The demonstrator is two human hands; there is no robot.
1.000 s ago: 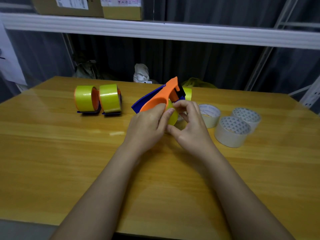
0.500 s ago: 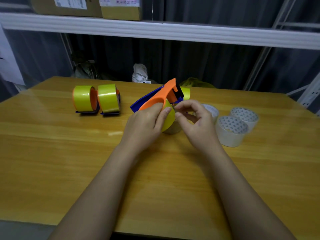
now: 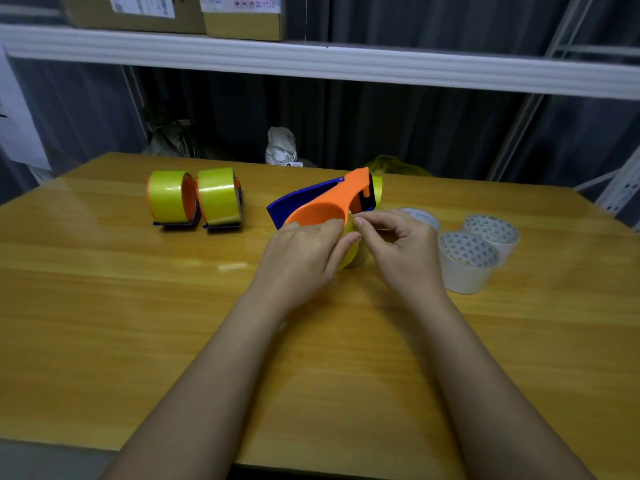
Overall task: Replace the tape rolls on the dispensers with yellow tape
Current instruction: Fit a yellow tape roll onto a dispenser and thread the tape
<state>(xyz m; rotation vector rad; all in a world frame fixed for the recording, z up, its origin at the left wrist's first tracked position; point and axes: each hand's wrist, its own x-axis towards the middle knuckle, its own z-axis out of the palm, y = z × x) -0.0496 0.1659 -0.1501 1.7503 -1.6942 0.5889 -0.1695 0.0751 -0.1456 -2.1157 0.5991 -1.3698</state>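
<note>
Both hands at the orange-and-blue dispenser, mid-table.

Left hand (image 3: 301, 251) grips the dispenser (image 3: 323, 207), fingers curled over its yellow tape roll (image 3: 350, 245). Right hand (image 3: 398, 244) has thumb and forefinger pinched together at the roll's top edge; what they hold cannot be told. Two loaded dispensers (image 3: 194, 199) stand left; three white rolls (image 3: 465, 261) lie right on the table (image 3: 104, 323).

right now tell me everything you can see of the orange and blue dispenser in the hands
The dispenser looks like smooth plastic: an orange body with a rounded end nearest the person, narrowing to a tip that points up and away, a blue panel on its left side and a black part near the tip. It sits tilted above the wooden table, a yellow tape roll under its rounded end. The left hand grips that end; the right hand pinches beside it.
</note>
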